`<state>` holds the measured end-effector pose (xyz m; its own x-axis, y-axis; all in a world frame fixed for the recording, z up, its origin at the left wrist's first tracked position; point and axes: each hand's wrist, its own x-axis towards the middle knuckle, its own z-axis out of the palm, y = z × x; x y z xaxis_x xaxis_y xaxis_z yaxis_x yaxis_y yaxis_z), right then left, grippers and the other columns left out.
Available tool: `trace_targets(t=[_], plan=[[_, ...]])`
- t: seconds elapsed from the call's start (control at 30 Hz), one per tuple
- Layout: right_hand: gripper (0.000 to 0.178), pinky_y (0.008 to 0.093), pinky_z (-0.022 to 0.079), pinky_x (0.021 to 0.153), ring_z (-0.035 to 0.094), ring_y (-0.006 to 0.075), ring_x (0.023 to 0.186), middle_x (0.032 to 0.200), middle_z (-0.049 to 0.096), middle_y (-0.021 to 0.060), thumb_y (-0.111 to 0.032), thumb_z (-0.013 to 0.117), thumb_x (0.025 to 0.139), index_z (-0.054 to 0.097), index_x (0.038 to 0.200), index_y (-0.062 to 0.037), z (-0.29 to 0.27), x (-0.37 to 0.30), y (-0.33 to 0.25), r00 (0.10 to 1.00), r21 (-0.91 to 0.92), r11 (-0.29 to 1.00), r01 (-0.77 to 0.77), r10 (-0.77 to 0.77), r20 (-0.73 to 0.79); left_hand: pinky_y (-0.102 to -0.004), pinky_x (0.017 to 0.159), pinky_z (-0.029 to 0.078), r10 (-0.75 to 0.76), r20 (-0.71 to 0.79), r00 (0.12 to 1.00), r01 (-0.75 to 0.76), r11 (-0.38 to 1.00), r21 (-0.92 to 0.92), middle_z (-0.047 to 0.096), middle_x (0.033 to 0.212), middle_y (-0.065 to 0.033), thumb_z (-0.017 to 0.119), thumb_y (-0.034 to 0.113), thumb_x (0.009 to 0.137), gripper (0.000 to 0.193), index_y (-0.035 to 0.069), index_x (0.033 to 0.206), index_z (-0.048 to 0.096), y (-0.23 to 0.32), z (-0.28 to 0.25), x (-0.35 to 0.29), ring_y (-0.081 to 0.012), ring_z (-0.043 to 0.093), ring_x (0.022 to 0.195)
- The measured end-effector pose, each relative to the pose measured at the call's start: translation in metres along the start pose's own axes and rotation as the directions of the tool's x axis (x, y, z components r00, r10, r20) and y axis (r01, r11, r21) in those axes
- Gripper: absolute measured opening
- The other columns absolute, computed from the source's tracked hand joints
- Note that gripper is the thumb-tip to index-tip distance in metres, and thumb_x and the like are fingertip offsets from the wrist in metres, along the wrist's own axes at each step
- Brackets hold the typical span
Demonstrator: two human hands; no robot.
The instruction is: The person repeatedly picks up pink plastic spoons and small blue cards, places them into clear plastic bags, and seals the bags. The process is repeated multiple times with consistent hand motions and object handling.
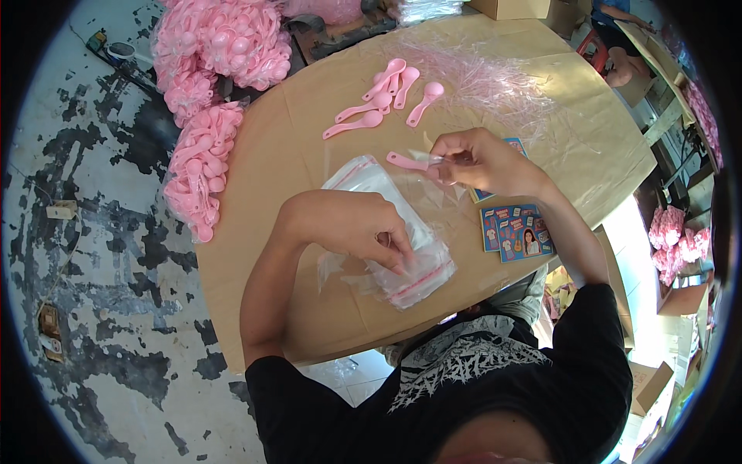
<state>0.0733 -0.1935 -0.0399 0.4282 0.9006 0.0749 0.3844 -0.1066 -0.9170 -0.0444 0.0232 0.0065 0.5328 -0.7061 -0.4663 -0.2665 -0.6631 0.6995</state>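
My right hand [487, 161] is closed on a pink spoon [403, 161], its handle pointing left; clear film shows around the spoon near my fingertips. Lower and to the left, my left hand [352, 224] is closed, thumb and fingertips pinching at a clear plastic bag on top of a stack of clear plastic bags [421, 280] with red-lined edges. The pinched film is blurred. Several loose pink spoons [376, 103] lie farther back on the table. Small blue printed cards [519, 233] rest under and beside my right forearm, with more partly hidden behind my right hand.
Brown paper covers the rounded table [286, 158]. A heap of pinkish clear plastic strips [487, 81] lies at the back. Big bundles of bagged pink spoons [220, 42] sit off the table's left edge. Another person [618, 46] is at the far right, near cardboard boxes.
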Motion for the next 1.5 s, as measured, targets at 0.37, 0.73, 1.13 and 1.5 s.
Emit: trace_targets(t=[0.37,0.73,1.13,1.5], plan=[[0.022,0.0197,0.04,0.058,0.051,0.0018,0.066,0.075,0.062,-0.0026,-0.022,0.068,0.092,0.066,0.1,-0.002,-0.034,-0.007,0.012,0.989,0.211,0.97,0.118,-0.096,-0.115,-0.0346,0.088,0.055,-0.237,-0.799,0.553,-0.687,0.413,-0.598,0.063,0.115,-0.0201,0.049,0.03,0.102,0.043,-0.005,0.128,0.049,-0.007,0.011,0.073,-0.0274,0.068,0.099],[0.025,0.034,0.047,0.071,0.061,0.0208,0.078,0.083,0.068,0.0076,-0.02,0.078,0.079,0.069,0.095,-0.002,-0.09,-0.016,0.043,0.995,-0.451,0.887,-0.103,0.09,-0.051,-0.0395,0.093,0.054,-0.368,-0.83,0.419,-0.798,0.287,-0.53,0.062,0.115,-0.0162,0.057,0.02,0.099,0.031,-0.001,0.12,0.052,-0.046,0.013,0.085,-0.0282,0.063,0.109],[0.023,0.022,0.043,0.045,0.055,0.0044,0.053,0.067,0.059,0.0003,-0.026,0.054,0.101,0.061,0.104,-0.0045,-0.052,-0.007,0.013,0.958,-0.076,0.993,-0.095,0.071,-0.276,-0.0401,0.1,0.05,-0.431,-0.845,0.315,-0.806,0.349,-0.478,0.058,0.127,-0.018,0.057,0.021,0.099,0.033,0.0,0.124,0.051,-0.047,0.015,0.086,-0.026,0.061,0.113],[0.025,0.0221,0.045,0.052,0.056,0.004,0.057,0.073,0.064,0.0012,-0.023,0.062,0.096,0.064,0.11,-0.003,-0.025,0.002,0.025,0.991,-0.032,0.999,-0.043,0.039,-0.126,-0.0337,0.091,0.052,-0.344,-0.873,0.345,-0.81,0.361,-0.462,0.061,0.119,-0.0109,0.059,0.022,0.098,0.04,-0.003,0.129,0.051,-0.045,0.018,0.087,-0.0166,0.062,0.105]])
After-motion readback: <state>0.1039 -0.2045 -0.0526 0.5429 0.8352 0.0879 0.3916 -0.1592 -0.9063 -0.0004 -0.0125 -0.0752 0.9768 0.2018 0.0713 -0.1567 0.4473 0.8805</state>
